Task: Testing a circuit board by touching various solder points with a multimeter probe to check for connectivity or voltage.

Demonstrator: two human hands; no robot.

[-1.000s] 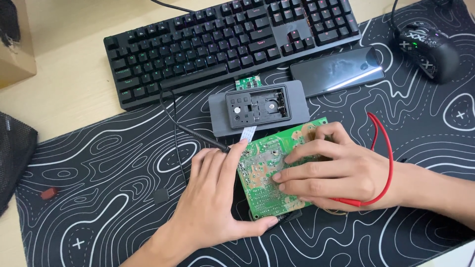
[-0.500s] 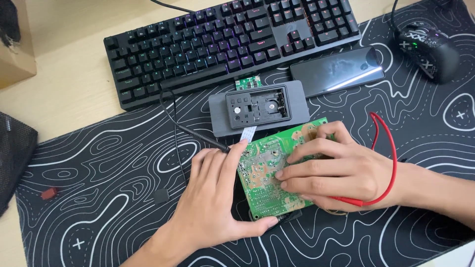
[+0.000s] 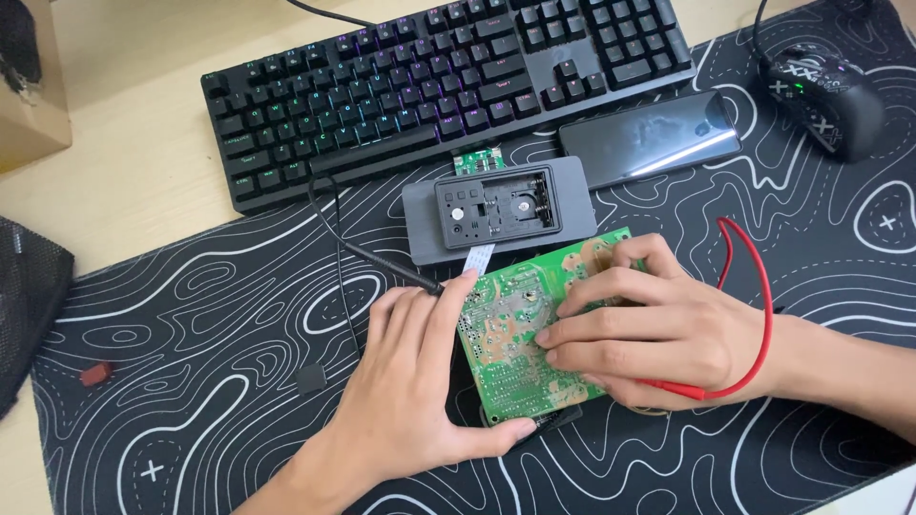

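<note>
A green circuit board (image 3: 506, 343) lies solder side up on the patterned black desk mat (image 3: 191, 315). My left hand (image 3: 415, 391) grips the board's left edge, fingers along the side and thumb at the bottom corner. A black probe lead (image 3: 377, 259) runs under its fingertips. My right hand (image 3: 668, 329) presses its fingers on the board's right half. A red lead (image 3: 763, 305) loops around the wrist, its red probe tucked under the palm. Just beyond the board sits a grey open-backed device (image 3: 572, 205) with a white ribbon cable (image 3: 477, 256).
A black backlit keyboard (image 3: 429, 86) spans the back, with a dark phone (image 3: 649, 133) and a black mouse (image 3: 825, 100) to its right. A cardboard box (image 3: 33, 86) and black bag (image 3: 24, 305) sit left. A small red piece (image 3: 95, 372) and black square (image 3: 310, 379) lie on the mat.
My right fingers have shifted slightly on the board. The left hand, the board and everything else have stayed put.
</note>
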